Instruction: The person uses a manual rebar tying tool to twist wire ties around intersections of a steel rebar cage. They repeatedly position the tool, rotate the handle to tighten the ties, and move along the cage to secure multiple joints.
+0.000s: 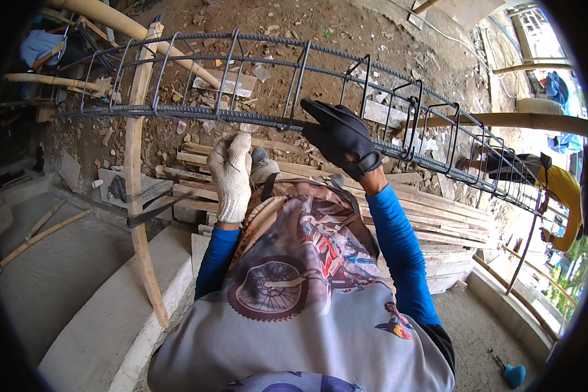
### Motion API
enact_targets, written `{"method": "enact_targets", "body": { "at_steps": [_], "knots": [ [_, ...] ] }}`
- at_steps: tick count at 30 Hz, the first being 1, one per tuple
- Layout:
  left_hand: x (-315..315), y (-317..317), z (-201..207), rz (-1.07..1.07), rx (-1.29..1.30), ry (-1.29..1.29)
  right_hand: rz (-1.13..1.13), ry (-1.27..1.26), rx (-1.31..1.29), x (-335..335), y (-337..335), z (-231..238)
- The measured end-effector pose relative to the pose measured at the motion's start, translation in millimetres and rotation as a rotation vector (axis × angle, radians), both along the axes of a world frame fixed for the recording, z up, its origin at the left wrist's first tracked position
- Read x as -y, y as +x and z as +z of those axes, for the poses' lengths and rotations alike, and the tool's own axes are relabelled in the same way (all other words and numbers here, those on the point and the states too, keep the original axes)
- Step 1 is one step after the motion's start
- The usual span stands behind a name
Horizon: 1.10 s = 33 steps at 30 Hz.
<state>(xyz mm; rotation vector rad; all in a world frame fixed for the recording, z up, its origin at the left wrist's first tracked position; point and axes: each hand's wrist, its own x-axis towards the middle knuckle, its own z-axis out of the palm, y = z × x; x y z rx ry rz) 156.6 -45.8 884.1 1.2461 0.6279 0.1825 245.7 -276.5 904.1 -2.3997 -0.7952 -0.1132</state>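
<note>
left hand (232,175) wrapped on cage bar | right hand (338,134) gripping rebar cage (255,119) | rings (408,121) bunched, not yet spread

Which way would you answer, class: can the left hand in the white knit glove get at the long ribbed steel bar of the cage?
Probably yes: the left hand sits just under the ribbed steel bar, with nothing between them.

One rebar cage (346,104) with four long bars. Two gloved hands: one white glove (232,173), one black glove (340,137). One stack of planks (431,228). One other person in yellow (558,189). One blue tool (514,374) on the floor.
</note>
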Motion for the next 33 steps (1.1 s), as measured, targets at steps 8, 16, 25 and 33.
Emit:
{"method": "enact_targets", "body": {
  "at_steps": [8, 16, 25, 33],
  "knots": [
    [37, 6, 21, -0.152, 0.043, 0.059, -0.238, -0.129, -0.144, 33, -73, 63],
    [79, 23, 13, -0.48, 0.106, 0.304, -0.361, -0.037, -0.068, 25, -94, 21],
    [97, 19, 2, -0.677, 0.14, 0.134, -0.538, -0.147, 0.031, 107, -78, 32],
    [79, 19, 0, -0.517, -0.017, -0.099, -0.222, -0.102, 0.232, 163, -27, 5]
  ]
}}
